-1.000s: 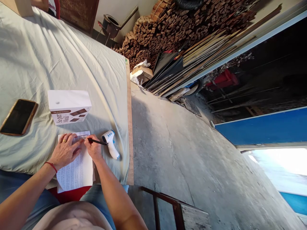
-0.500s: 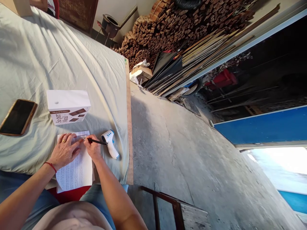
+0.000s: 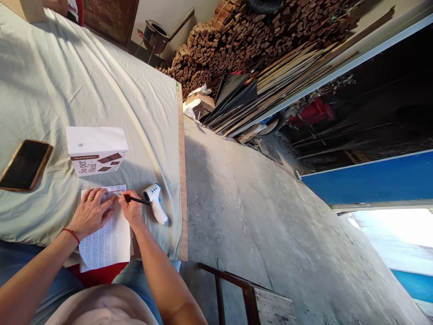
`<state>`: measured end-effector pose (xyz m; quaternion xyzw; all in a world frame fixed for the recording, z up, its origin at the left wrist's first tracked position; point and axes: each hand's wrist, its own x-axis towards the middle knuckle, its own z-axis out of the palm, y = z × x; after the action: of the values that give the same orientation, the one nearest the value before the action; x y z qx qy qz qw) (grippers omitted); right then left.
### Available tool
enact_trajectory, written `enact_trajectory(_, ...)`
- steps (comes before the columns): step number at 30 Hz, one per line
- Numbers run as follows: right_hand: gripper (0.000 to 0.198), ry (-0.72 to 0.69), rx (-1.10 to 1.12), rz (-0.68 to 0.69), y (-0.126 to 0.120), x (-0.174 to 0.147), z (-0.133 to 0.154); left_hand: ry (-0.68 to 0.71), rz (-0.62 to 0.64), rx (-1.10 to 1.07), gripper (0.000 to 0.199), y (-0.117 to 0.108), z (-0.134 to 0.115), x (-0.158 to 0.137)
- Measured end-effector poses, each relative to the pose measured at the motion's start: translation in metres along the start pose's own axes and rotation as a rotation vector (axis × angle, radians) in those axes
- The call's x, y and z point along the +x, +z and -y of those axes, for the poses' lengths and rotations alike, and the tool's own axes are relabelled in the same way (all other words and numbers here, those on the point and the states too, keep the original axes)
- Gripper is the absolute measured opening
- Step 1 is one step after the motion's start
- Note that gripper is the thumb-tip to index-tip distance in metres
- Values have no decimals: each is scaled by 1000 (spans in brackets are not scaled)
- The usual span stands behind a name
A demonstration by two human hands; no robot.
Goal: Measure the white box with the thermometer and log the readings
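Note:
Under both hands lies a sheet of paper [image 3: 101, 246] covered in rows of handwriting, its lower end reaching past the table's near edge. My left hand [image 3: 92, 212], with a ring and a red wrist cord, rests flat on the sheet's left side with fingers stretched out. A black pen [image 3: 138, 199] is pinched in my right hand [image 3: 131, 211], its tip down by the upper part of the paper. Just right of the pen's end lies a white and blue infrared thermometer [image 3: 155, 205]. Beyond the paper stands a white box [image 3: 97, 141] with brown print.
A smartphone [image 3: 25, 164] with a dark screen lies at the left on the cloth-covered table [image 3: 145, 104]. Its wooden edge [image 3: 183, 180] borders the concrete floor. A wooden chair or stool [image 3: 243, 289] stands at lower right. Stacked firewood [image 3: 209, 54] and a person's arm [image 3: 56, 6] show at the back.

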<state>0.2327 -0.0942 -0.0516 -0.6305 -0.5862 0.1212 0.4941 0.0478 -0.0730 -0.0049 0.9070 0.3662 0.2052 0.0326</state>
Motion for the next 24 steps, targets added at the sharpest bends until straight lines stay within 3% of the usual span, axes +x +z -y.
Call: enact_trajectory(24,11,50,-19,6,0,-1,0,-22,8,-44,36,1,0,0)
